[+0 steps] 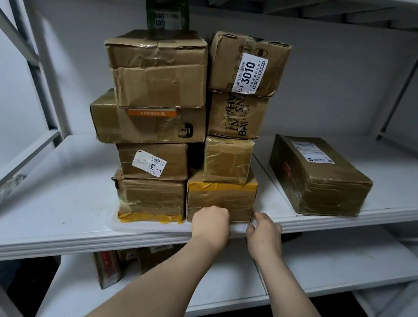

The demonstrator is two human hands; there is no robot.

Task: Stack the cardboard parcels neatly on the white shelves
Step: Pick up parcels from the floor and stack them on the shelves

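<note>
A: What carried the load at that moment?

B: The white metal shelf (56,204). Two columns of brown cardboard parcels stood close side by side near the middle of its front edge. The left column (150,121) was piled unevenly, and the right column (237,113) was four high. Well apart from them, by the right end of the front edge, a flat dark-brown taped parcel (321,177) lay alone.

A: And the hands?

B: Both were at the yellow-taped bottom box (221,196) of the right column. The left hand (210,225) lay with curled fingers low against its front face. The right hand (263,232) sat at its front right corner, on the shelf's lip. They were apart, just beside each other. I couldn't tell whether either actually gripped the box.

A: Which step, then?

B: Squaring that column, I'd judge. The next move called for a slow, level push at the base, since three boxes rode on it and might topple.
</note>
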